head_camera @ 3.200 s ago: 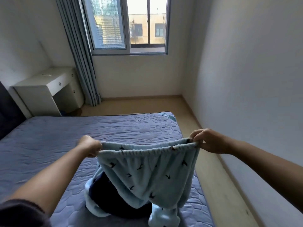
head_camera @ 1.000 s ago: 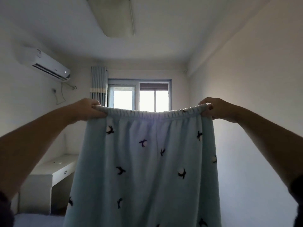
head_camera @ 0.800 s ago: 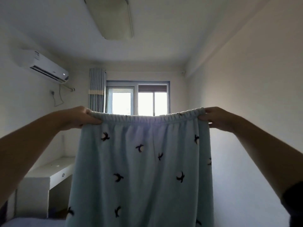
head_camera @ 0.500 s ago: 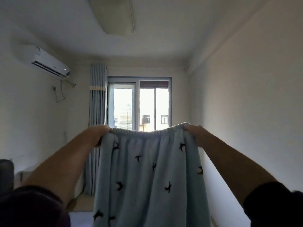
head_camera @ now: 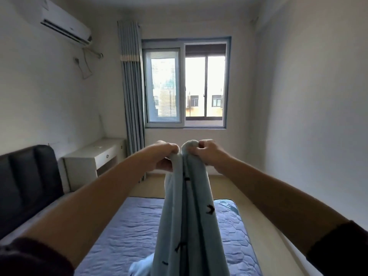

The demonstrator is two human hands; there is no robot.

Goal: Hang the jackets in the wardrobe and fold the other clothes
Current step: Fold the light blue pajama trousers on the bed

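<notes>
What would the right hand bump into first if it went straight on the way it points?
Probably the left hand: the right hand points inward at it, with only the gripped waistband of the blue pants between them. Depth is hard to judge.

We read this as home bedroom. Bed (head_camera: 127,226) with quilted blue cover fills lower middle; dark padded headboard (head_camera: 25,186) at its left end. White bench (head_camera: 93,154) with one drawer stands against plain white wall (head_camera: 39,96), beside headboard. Grey-blue curtain (head_camera: 132,96) gathered left of sliding window (head_camera: 186,84); we see apartment block (head_camera: 203,100) outside. Air conditioner (head_camera: 65,22) mounted high on left. Pale wood floor (head_camera: 225,188).
</notes>
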